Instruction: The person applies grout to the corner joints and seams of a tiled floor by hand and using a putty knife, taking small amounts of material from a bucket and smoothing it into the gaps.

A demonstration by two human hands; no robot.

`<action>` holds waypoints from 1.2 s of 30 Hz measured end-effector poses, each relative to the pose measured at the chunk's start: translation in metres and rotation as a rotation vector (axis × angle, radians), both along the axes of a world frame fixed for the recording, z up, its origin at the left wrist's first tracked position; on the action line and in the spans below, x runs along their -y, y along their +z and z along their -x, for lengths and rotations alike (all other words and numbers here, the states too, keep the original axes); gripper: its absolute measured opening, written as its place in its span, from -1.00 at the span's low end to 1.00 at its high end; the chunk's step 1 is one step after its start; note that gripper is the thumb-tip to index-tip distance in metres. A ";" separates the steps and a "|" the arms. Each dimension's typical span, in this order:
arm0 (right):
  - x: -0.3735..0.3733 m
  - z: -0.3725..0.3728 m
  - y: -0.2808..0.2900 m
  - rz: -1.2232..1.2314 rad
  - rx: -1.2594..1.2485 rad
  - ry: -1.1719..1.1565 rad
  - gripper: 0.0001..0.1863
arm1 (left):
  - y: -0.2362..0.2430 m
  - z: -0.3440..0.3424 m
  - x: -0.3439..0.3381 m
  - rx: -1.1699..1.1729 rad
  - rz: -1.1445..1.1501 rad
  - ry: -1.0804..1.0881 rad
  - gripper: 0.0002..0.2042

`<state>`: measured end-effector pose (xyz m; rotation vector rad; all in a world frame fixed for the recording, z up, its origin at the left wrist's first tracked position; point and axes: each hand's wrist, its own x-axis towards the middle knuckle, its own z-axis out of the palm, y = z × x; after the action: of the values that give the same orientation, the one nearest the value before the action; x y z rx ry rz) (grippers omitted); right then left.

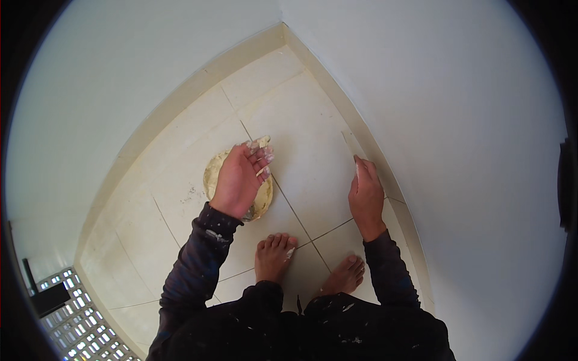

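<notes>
My bare feet come first: the left foot (274,256) stands just short of the round container (208,180) of cream paste on the tiled floor (301,174), the right foot (341,278) farther over. A careless step could, I judge, nudge that container, and any paste dropped on the tiles could turn slick underfoot. Next, my left cuff (224,218) appears over the near side of the container; if I lower that arm, the fabric may dip in. A greyish object (248,213) shows at the container's near side, mostly hidden by my wrist, so I can't tell what it is. Farther out, the small lump of paste (264,142) at my fingertips could slide off if I tip or loosen them, since nothing closes around it.

As for my grip, the left hand (239,174) is palm-up over the container, fingers half curled and parted, smeared pale, carrying that lump at the tips rather than pinching it hard. My right hand (366,195) is near the skirting (400,210), its fingers close together; I can't tell whether they pinch anything or touch the tiles. Bearing down unevenly there could smear paste onto the white wall (475,150) beyond.
</notes>
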<state>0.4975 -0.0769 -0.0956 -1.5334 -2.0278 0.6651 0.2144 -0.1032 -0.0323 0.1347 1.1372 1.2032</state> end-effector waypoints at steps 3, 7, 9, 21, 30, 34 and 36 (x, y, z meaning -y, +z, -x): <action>-0.002 -0.015 -0.001 0.013 0.033 -0.073 -0.61 | -0.032 -0.009 -0.061 -0.127 -0.001 -0.028 -0.69; 0.028 -0.025 0.003 0.130 -0.133 -0.009 -0.61 | -0.078 -0.029 -0.139 -0.387 -0.040 -0.073 -0.74; 0.055 -0.032 0.009 0.221 -0.198 -0.026 -0.61 | -0.109 -0.038 -0.181 -0.469 -0.056 -0.090 -0.73; 0.101 -0.065 -0.010 0.429 -0.271 -0.235 -0.66 | -0.157 -0.058 -0.258 -1.669 -0.339 -0.272 -0.46; 0.104 -0.085 0.001 0.369 -0.354 -0.295 -0.75 | -0.149 -0.105 -0.215 -1.695 -0.284 -0.309 -0.46; 0.119 -0.103 -0.007 0.284 -0.275 -0.258 -0.75 | -0.144 -0.134 -0.195 -1.674 -0.280 -0.311 -0.46; 0.122 -0.106 -0.003 0.295 -0.274 -0.250 -0.74 | -0.141 -0.147 -0.183 -1.677 -0.274 -0.317 -0.46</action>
<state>0.6037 -0.1991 -0.0984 -1.7151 -1.5566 1.0426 0.3613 0.0801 -0.1733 1.6988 2.1853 0.7835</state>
